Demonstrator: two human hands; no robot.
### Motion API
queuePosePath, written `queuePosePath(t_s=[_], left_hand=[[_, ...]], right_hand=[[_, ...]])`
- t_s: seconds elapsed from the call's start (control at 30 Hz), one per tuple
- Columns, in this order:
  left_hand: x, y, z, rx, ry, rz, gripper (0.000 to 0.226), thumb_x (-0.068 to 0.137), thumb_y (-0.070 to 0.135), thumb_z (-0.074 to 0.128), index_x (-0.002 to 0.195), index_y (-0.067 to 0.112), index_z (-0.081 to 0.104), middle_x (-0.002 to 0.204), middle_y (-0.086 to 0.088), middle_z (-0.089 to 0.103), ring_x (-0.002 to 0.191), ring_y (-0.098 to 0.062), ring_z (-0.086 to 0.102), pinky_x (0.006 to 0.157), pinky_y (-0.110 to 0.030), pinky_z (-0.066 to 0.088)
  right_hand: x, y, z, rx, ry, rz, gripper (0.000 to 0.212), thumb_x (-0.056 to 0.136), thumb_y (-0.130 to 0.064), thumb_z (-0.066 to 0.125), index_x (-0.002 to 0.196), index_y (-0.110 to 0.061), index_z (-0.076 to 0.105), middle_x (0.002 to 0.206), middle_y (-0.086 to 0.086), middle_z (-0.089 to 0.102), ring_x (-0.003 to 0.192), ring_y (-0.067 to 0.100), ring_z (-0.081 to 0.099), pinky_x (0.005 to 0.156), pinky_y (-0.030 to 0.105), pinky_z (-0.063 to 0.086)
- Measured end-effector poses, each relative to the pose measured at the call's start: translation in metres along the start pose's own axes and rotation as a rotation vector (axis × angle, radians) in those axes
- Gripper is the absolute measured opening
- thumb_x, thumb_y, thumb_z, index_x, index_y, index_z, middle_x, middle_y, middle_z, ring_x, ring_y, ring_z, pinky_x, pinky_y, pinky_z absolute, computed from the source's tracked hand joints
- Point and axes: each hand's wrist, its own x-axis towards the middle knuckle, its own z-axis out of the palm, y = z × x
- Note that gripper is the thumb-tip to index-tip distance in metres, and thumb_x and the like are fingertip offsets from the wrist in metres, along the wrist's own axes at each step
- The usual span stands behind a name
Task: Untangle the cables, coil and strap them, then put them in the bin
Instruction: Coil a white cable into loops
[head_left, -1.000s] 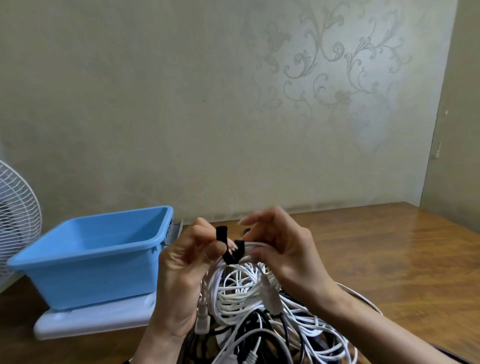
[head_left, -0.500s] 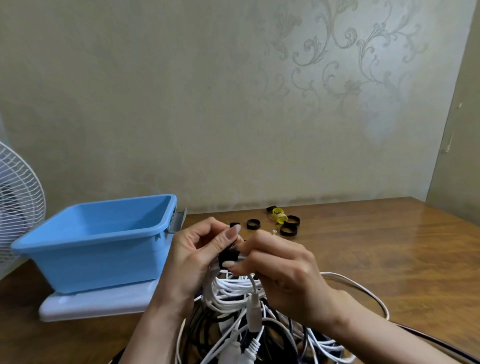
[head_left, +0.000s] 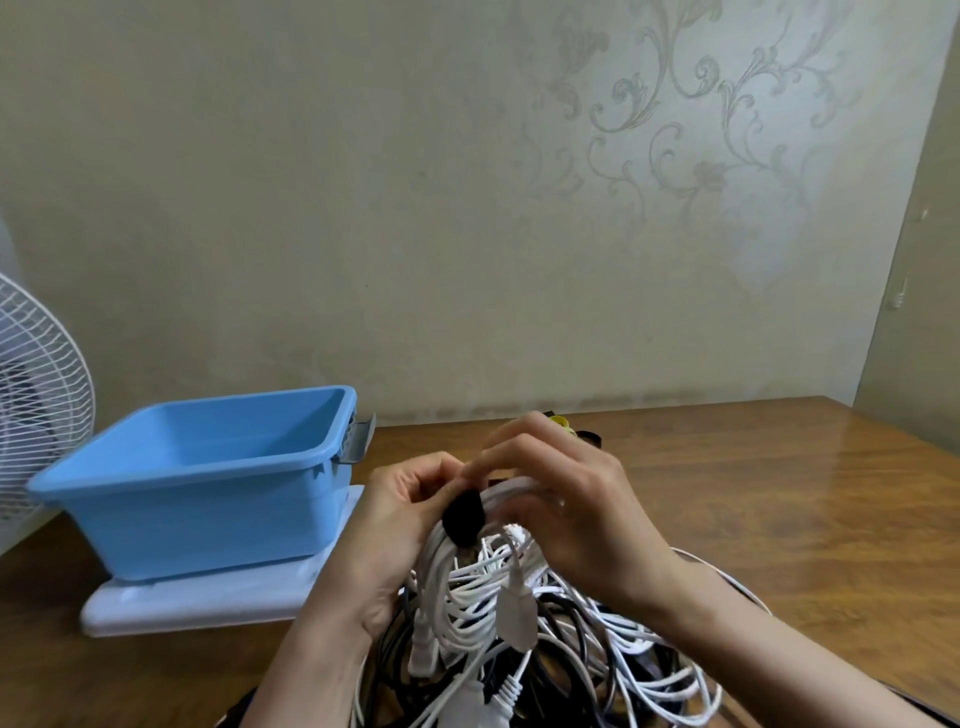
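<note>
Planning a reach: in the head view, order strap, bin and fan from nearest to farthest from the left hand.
1. The strap, at the fingertips of the left hand.
2. The bin, on its left.
3. The fan, far left, beyond the bin.

Saw two bare hands in the lower middle of the frame, left hand (head_left: 397, 525) and right hand (head_left: 592, 519). Saw bare forearms, left forearm (head_left: 311, 670) from the bottom edge and right forearm (head_left: 774, 660) from the lower right corner. Noted slim fingers (head_left: 524, 446); could not tell the nails, being blurred.
</note>
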Motion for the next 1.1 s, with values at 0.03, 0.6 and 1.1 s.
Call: queuePosePath(t_s=[0.03,0.6,1.1], left_hand=[[0.000,-0.001,-0.001,0.041,0.016,0.025,0.024,0.073,0.030,0.064,0.067,0.008,0.069,0.062,-0.013,0.057,0.056,-0.017,0.052,0.050,-0.021,0.043],[-0.003,0.003,-0.005,0.242,-0.253,0.087,0.029,0.086,0.036,0.051,0.073,0.011,0.053,0.053,0.007,0.043,0.049,-0.005,0.039,0.048,-0.015,0.031],[0.021,0.099,-0.154,0.328,0.477,0.292,0.049,0.099,0.051,0.030,0.062,0.019,0.036,0.044,0.009,0.032,0.040,-0.007,0.028,0.043,-0.020,0.026]], right_hand=[[0.001,0.003,-0.001,0.043,0.011,0.046,0.015,0.080,-0.003,0.067,0.094,-0.008,0.068,0.093,0.001,0.061,0.081,0.012,0.062,0.066,0.029,0.052],[0.010,0.015,0.009,0.191,-0.032,0.086,0.017,0.082,0.010,0.052,0.085,-0.003,0.061,0.086,-0.015,0.061,0.079,-0.003,0.060,0.068,0.012,0.045],[0.139,0.046,0.160,0.312,-0.265,1.142,0.101,0.070,-0.086,0.043,0.126,-0.003,0.056,0.123,0.017,0.062,0.113,0.034,0.059,0.096,0.041,0.047]])
